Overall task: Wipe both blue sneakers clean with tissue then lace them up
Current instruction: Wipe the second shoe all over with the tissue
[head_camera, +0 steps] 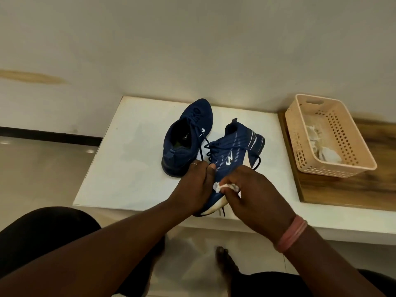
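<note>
Two blue sneakers lie on a white table [120, 168]. The far sneaker [184, 133] rests flat with its opening facing up and its dark laces loose. The near sneaker [233, 151] is tipped on its side, toe toward me, white sole to the right. My left hand [192, 185] grips the toe end of this near sneaker. My right hand [252, 189] pinches a crumpled white tissue [225, 187] against the sneaker's side near the toe. Loose dark lace ends hang beside the shoe and under its toe.
A peach plastic basket [347, 146] holding crumpled white tissues sits on a wooden board [334, 189] to the right. A white wall rises behind the table. My knees and a bare foot [225, 260] are below the table's front edge.
</note>
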